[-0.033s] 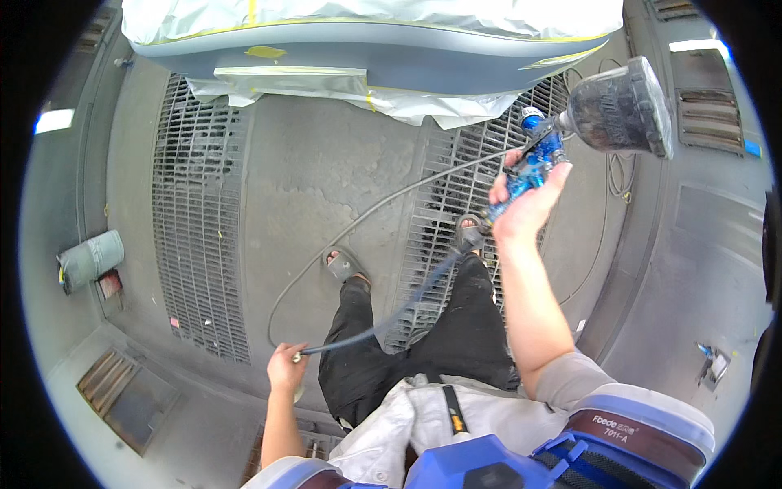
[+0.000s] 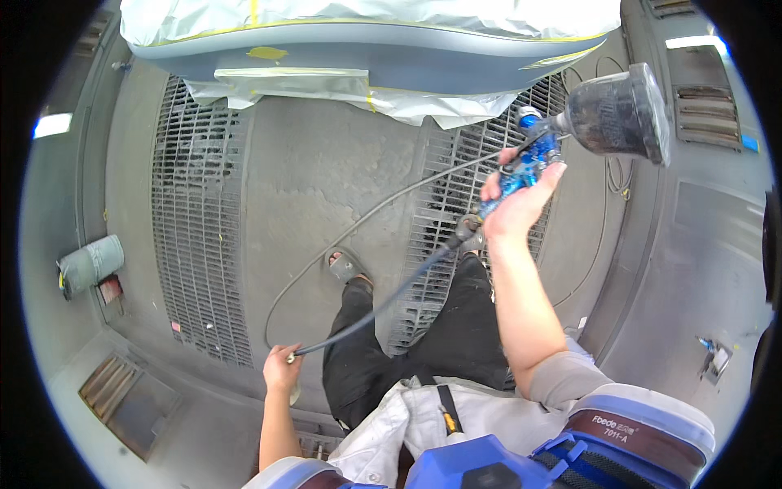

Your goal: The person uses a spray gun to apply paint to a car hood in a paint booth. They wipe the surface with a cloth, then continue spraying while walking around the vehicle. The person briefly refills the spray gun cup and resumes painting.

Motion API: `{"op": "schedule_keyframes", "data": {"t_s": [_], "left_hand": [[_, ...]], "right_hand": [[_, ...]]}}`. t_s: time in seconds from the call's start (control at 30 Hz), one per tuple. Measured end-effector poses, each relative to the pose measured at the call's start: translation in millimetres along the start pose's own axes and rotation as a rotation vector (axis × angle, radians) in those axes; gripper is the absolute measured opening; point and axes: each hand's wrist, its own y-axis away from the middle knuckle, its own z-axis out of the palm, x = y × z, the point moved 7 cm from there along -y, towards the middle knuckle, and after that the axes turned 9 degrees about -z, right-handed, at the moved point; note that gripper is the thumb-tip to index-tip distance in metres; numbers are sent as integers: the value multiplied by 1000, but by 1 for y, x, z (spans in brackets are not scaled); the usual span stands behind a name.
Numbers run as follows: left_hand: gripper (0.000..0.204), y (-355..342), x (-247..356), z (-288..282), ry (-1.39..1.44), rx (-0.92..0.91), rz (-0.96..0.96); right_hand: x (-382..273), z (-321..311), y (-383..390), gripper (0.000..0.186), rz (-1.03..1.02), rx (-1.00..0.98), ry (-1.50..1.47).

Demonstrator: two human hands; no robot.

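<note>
My right hand [image 2: 521,204] grips a blue spray gun [image 2: 538,147] fitted with a large, dark, grimy cup [image 2: 611,114], held out to the upper right over a floor grate. A dark hose [image 2: 383,301] runs from the gun's handle down to my left hand [image 2: 281,367], whose fingers are closed around it at the lower left beside my leg. Beyond the gun, across the top of the view, is a long grey curved panel [image 2: 366,53], with white sheeting [image 2: 366,16] and yellow tape around it.
Long metal grates [image 2: 195,220] are set in the grey floor [image 2: 301,171]. Hose loops [image 2: 615,175] lie on the right. A rolled sheet [image 2: 90,261] is at the left wall, a small fitting [image 2: 713,359] at the right. My sandalled feet [image 2: 346,265] and blue respirator [image 2: 481,460] show below.
The spray gun and my right hand have shifted slightly down and left. My left hand with the hose has moved a few pixels left and down.
</note>
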Motion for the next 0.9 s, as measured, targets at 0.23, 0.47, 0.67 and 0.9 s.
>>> {"op": "schedule_keyframes", "data": {"t_s": [0.23, 0.47, 0.67, 0.9], "left_hand": [[33, -26, -90, -83, -33, 17, -17], [32, -49, -78, -79, -69, -32, 60], [34, -58, -120, -78, -7, -56, -23], [36, -52, -151, -74, -73, -81, 58]], "right_hand": [[27, 110, 84, 91, 212, -425, -273], [33, 69, 70, 89, 150, -182, -216], [59, 62, 100, 87, 9, 45, -195], [112, 101, 133, 96, 258, -465, -309]]}}
